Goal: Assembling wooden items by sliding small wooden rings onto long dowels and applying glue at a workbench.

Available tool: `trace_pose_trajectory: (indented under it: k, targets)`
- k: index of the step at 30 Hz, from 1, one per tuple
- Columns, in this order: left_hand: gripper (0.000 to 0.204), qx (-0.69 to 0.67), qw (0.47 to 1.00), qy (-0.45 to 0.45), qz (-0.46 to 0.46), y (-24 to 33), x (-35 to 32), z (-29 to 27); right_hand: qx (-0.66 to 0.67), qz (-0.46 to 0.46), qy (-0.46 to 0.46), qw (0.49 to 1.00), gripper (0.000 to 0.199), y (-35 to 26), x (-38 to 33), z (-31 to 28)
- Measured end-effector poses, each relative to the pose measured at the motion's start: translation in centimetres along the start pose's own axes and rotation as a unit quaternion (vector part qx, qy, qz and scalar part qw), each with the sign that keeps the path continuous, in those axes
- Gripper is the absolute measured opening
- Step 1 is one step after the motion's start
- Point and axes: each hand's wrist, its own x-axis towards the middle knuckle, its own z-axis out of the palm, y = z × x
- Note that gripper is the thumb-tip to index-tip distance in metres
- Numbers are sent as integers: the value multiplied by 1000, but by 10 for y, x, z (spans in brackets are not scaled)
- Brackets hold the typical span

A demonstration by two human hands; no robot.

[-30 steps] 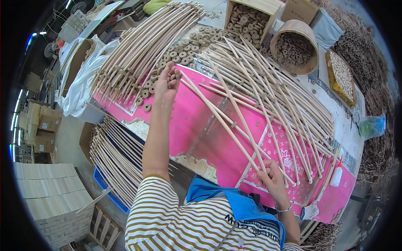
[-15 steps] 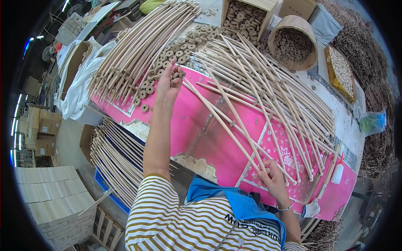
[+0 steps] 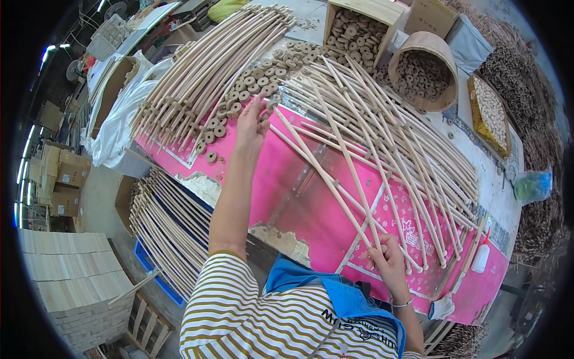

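L. hand (image 3: 252, 124): thumb + fingers bunched, pinching a flat wooden ring (image 3: 272, 106) right by the dowel's far tip; can't tell if it's on the tip yet, or if more rings sit in the palm. R. hand (image 3: 388, 260): fingers curled round the near end of that dowel (image 3: 344, 205), prob. to steady it, leaving the far tip free & aimed at approx. 11 o'clock, toward l. hand. A 2nd dowel's near end meets the same fingers; can't tell if gripped. Under both hands, pink sheet (image 3: 269, 167), prob. to protect the tabletop. Loose rings (image 3: 258, 74) lie just past l. hand at 12, presumably for a short reach; stack of ringed dowels (image 3: 197, 72) at its 10, laid side by side, likely to keep them tidy. From r. hand: square wooden box (image 3: 391, 30) of rings at 12, round wooden tub (image 3: 441, 45) w/ more nr 12–1, tipped mouth toward the person, prob. for easy access; yellow-sided tray (image 3: 478, 119) of small pale pcs at 1; white squeeze bottle (image 3: 480, 258) at 3, within easy reach.
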Motion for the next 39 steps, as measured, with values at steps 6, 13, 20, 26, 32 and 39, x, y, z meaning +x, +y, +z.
trace_pose_trajectory:
  k: [6,13,20,26,32,39]
  targets:
    - [43,112,980,-165,-20,-5,-24,21,-10,-4,16,1000,18,-10,2,-1]
    - [35,178,939,-270,-121,-40,-87,81,-97,-119,81,985,17,-49,39,-17]
    - [29,97,948,-246,-179,-63,-88,92,-365,-254,301,844,18,-95,52,-65]
    - [40,-170,954,-139,-203,-59,-9,20,-220,-142,164,951,29,-65,10,-56]
    - [46,-82,976,-159,-127,-44,6,-2,-162,-84,123,975,31,-28,-8,-47]
    - [60,28,968,-219,-114,-18,-7,13,-222,-112,112,962,30,-27,-9,-43]
